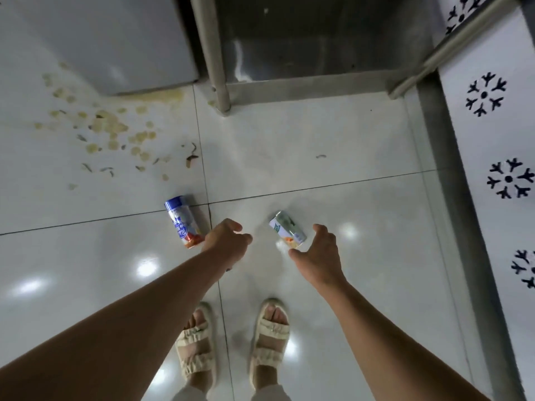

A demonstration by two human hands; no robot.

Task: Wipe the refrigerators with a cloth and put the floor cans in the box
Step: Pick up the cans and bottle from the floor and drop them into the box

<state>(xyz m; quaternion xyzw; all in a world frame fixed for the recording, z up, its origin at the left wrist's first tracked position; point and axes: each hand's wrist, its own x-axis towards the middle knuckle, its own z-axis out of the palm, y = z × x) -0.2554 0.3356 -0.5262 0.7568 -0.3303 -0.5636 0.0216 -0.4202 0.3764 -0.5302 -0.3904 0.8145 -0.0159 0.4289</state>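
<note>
White tiled floor [318, 157]: blue can [181, 222] lying just beside left hand [224, 241]; green can [287, 228] lying between right hand [317, 256] fingers and thumb. Both hands spreading open, holding nothing. Step: can pickup. Next: closing around each; box unseen.

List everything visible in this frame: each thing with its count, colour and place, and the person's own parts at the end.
blue can: 1, blue, white and red, lying on the floor beside the left hand
green can: 1, white, green and orange, lying on the floor by the right hand
floor: 1, glossy white tiles, yellowish stains and dark scraps upper left
refrigerator: 1, white, upper left
metal frame: 1, grey, top centre
snowflake panel: 1, white with black marks, right edge
sandals: 2, cream, bottom centre
left hand: 1, fingers loosely spread, holding nothing
right hand: 1, fingers apart, reaching at the green can
</note>
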